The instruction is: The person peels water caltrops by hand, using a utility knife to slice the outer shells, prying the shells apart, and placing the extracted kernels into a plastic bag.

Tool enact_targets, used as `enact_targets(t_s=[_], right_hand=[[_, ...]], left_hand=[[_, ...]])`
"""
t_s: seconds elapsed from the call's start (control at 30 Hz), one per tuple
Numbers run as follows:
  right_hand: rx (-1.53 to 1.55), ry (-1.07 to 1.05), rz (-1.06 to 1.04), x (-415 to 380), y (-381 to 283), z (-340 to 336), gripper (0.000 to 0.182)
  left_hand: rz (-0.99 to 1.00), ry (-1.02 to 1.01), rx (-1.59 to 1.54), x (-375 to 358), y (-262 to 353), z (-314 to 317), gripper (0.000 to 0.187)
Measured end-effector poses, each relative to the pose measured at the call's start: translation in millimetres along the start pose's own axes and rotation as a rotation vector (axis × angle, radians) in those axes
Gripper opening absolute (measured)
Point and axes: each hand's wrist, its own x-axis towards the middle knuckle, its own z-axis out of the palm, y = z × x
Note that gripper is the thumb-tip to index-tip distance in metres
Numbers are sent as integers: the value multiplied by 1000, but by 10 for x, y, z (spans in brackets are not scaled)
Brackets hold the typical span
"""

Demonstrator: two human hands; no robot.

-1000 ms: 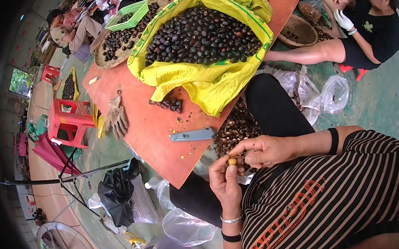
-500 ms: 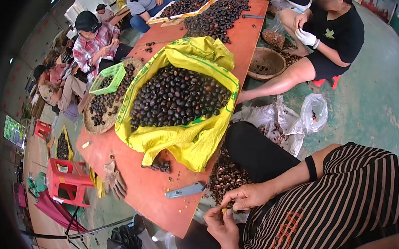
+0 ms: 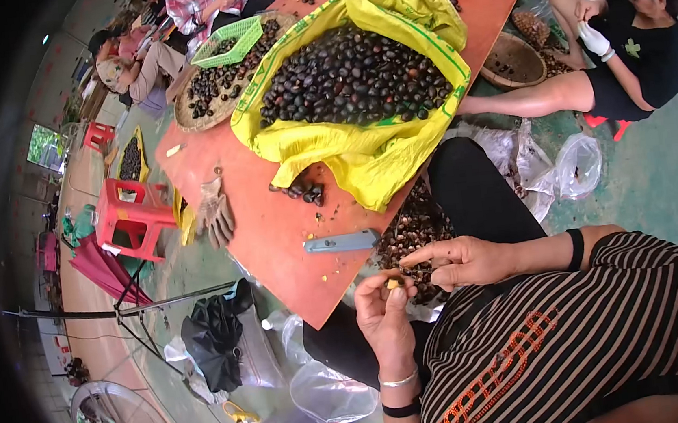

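One small, rounded, yellow-and-dark nut-like piece (image 3: 395, 283) is in the left hand (image 3: 385, 313), pinched between thumb and fingertips, near the corner of the red-orange desk (image 3: 306, 292). A light, steady grip, yellow side kept uncovered, should serve best. The right hand (image 3: 472, 261) is poised close opposite, index finger extended toward the piece; whether it holds anything, I cannot tell.

No word or number is legible to me here. Orange-red lettering (image 3: 498, 376) slants across my striped top (image 3: 604, 341), its strokes bunched by the folds. Green printing (image 3: 250, 98) follows the rim of the yellow sack (image 3: 333, 151) on the worktop (image 3: 265, 251), too small and creased for me to read.
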Motion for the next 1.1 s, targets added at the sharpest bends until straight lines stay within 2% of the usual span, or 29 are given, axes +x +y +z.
enact_targets(t_s=[0.07, 0.17, 0.23, 0.37, 0.47, 0.53, 0.63, 0.87, 0.97, 1.03, 1.07, 1.1], right_hand=[[-57, -12, -147, 34, -36, 45, 50], [-82, -46, -134, 63, -37, 52, 51], [-124, -68, -122, 85, -77, 86, 51], [-6, -77, -110, 119, -1, 105, 49], [-19, -60, -81, 125, 26, 98, 46], [-117, -29, -129, 146, 71, 88, 46], [-20, -18, -108, 158, 98, 104, 41], [28, 19, -127, 206, 258, 109, 32], [-16, 17, -123, 276, 405, 53, 32], [-113, 234, -80, 352, 495, -17, 30], [-56, 392, 126, 392, 426, -114, 26], [-18, 382, 140, 355, 354, -195, 25]], left_hand=[[-6, -14, 5, -7, -48, 3, 28], [23, 2, 69, -8, -99, -26, 28], [121, 23, 128, -2, -129, -76, 29], [133, 44, 171, -11, -135, -108, 29], [225, 35, 339, 5, -137, -123, 27], [357, -12, 614, 13, -120, -155, 24], [378, -15, 718, -10, -63, -104, 23], [340, -23, 621, 12, -118, -192, 22], [234, -66, 591, -38, -101, -234, 19], [35, -67, 408, -110, -71, -210, 14], [98, -115, 418, -140, -51, -151, 13], [101, -132, 324, -149, -59, -174, 15]])
